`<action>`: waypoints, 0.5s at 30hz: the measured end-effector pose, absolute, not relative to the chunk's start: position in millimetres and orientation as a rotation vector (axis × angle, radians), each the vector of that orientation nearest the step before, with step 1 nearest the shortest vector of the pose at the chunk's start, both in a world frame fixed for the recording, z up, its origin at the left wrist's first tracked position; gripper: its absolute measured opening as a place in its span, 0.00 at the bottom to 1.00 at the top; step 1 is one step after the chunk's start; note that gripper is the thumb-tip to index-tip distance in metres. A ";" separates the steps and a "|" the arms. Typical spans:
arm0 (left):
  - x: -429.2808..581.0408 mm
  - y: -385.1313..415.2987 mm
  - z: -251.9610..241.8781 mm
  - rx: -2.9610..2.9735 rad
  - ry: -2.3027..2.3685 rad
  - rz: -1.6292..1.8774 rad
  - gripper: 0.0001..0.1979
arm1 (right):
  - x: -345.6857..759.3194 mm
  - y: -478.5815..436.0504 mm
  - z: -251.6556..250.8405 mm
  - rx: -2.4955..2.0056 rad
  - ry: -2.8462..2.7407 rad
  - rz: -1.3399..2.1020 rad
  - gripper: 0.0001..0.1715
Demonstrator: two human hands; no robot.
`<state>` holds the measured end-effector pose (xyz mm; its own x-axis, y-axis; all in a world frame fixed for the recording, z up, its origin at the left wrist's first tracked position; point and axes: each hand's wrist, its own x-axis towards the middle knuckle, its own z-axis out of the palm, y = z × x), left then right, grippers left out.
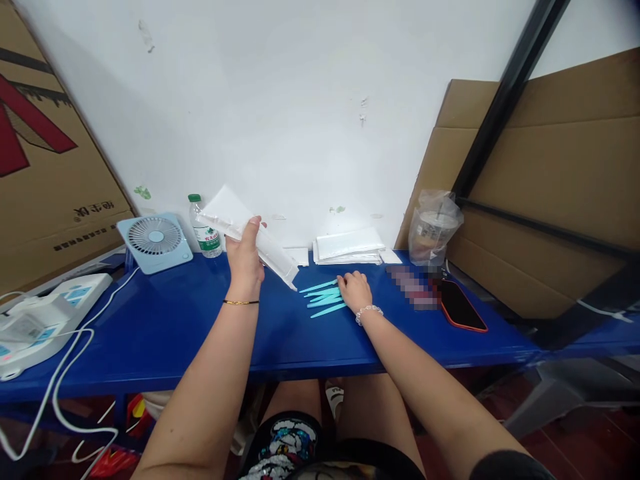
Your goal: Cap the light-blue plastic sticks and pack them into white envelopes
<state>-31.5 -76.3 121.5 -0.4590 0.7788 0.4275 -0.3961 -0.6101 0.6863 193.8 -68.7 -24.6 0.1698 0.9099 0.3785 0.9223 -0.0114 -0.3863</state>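
Several slim turquoise sticks [326, 301] lie loosely fanned on the blue table [280, 340], their pointed ends aimed away to the left of your right hand [356, 291]. That hand is palm down with its fingers bent over the sticks' right-hand ends; whether you have them pinched or are only resting on them, I cannot tell, since your knuckles cover the contact.

Your left hand [246, 257] is closed around a flat white packet [227, 210], thumb on top, holding it aslant above the table, with its lower end pointing down toward the sticks. Just beyond the left hand stands a water bottle [207, 233]; beyond the right hand, against the wall, is a stack of white packets [349, 247]. Right of the right hand lies a phone [463, 305].

As I judge it, the sticks are the weak point: they cross at different angles, so a one-sided squeeze could make some slide out or roll away. Their narrow tips could snag or pierce the packet if they met it unevenly. Too tight a left grip could crease the packet, and a wide leftward swing could knock the bottle.
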 end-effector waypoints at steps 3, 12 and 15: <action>-31.5 -74.6 113.5 1.071 0.681 2.100 0.18 | 193.5 -69.8 -23.9 -1.915 -1.737 -0.022 0.24; -15.2 -67.5 87.6 1.099 0.727 2.048 0.21 | 193.9 -69.8 -26.3 -1.901 -1.747 -0.081 0.23; -25.3 -67.1 100.3 1.056 0.660 2.086 0.21 | 193.1 -69.8 -26.0 -1.904 -1.740 -0.070 0.23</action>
